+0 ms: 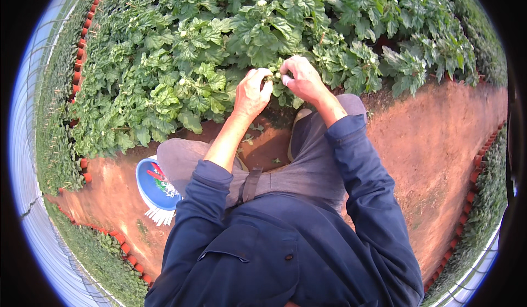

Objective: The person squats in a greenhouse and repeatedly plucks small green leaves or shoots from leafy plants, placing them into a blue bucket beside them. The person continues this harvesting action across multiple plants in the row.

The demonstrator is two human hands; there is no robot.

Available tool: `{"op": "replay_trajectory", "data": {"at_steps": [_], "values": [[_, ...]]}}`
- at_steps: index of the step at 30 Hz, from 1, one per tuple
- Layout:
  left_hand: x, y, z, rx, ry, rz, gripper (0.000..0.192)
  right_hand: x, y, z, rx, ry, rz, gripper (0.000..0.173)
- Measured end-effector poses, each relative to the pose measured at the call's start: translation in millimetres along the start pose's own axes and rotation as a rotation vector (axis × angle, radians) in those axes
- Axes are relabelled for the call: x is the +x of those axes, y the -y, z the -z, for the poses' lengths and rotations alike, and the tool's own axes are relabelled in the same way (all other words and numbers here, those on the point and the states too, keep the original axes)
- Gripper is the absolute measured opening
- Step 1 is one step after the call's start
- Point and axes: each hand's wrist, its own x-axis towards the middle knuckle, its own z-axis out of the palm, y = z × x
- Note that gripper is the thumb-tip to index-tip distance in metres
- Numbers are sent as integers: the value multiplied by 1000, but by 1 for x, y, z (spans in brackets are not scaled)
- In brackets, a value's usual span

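Chrysanthemum plants (259, 39) with lobed green leaves and pale round buds stand in a dense row before me. My left hand (253, 93) is at the near edge of the foliage, thumb and forefinger pinched on a small budded shoot (275, 76). Just across the shoot is my right hand (304, 80), its fingers curled and its thumb a little apart from them. Whether the right fingertips grip any part of the plant cannot be seen. A white band shows near the tip of the right thumb.
Beside my left knee, a blue basin (150, 185) holds red pieces and white and green bits. White strips (160, 215) fan out below its rim. Reddish bare soil (436, 142) runs between plant rows, with orange-red pots (469, 196) along the far rows. Loose leaves (248, 138) lie between my feet.
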Motion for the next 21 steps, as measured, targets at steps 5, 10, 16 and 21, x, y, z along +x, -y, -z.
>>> {"op": "replay_trajectory", "data": {"at_steps": [5,10,16,21], "values": [[0,2,4,-4,-14,21,17,0,-4,11,389,-136,-312,14],[-1,-3,8,13,30,46,20,-2,3,17,427,-123,-361,16],[0,-6,5,9,24,65,20,-11,2,7,-60,66,-203,14],[3,-3,3,65,-28,-47,16,-9,-3,-1,-149,67,-81,14]]}}
